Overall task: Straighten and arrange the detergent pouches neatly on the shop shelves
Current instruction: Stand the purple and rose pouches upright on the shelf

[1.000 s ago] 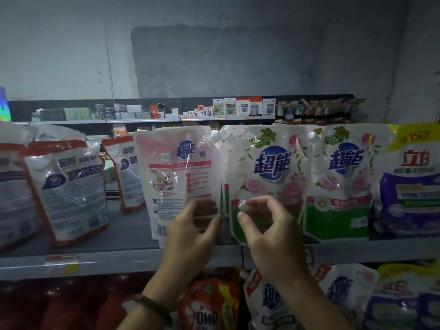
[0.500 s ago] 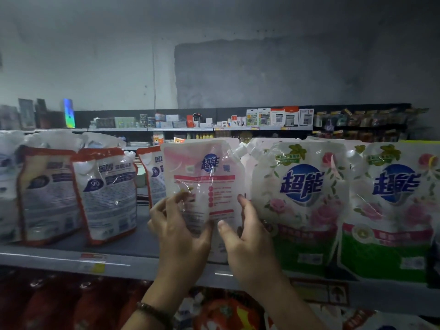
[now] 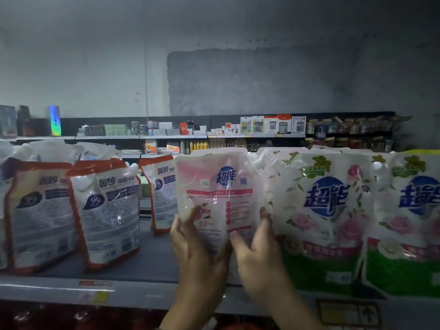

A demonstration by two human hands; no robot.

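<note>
Shelf point(image 3: 142, 267), left to right. At 9 o'clock stand the orange-trimmed pouches point(image 3: 107, 215), leaning slightly and spaced unevenly; a third one point(image 3: 162, 191) sits further back, just left of centre. A bare gap of shelf separates this group from the pink pouch point(image 3: 221, 196) at centre. The left hand point(image 3: 197, 253) grips the pink pouch's lower left edge, thumb on the front face, fingers wrapped behind. The right hand point(image 3: 259, 248) clamps the lower right edge in the same manner. Both hands are closed on this pouch. Change since the earlier frames: one second ago both hands sat low at the pouch base, pinching loosely; they have since moved up to flank the pouch at its sides, and the pouch now reads more upright and front-facing. Its base appears to rest on the shelf, though the hands hide the contact. Judgement: squaring of this pouch is nearly complete; release should follow once it stands unaided. At 3 o'clock the rose pouch point(image 3: 326, 222) touches or overlaps the pink pouch's right edge; a second rose pouch point(image 3: 409, 229) stands beside it. The orange-trimmed group remains to be straightened.
</note>
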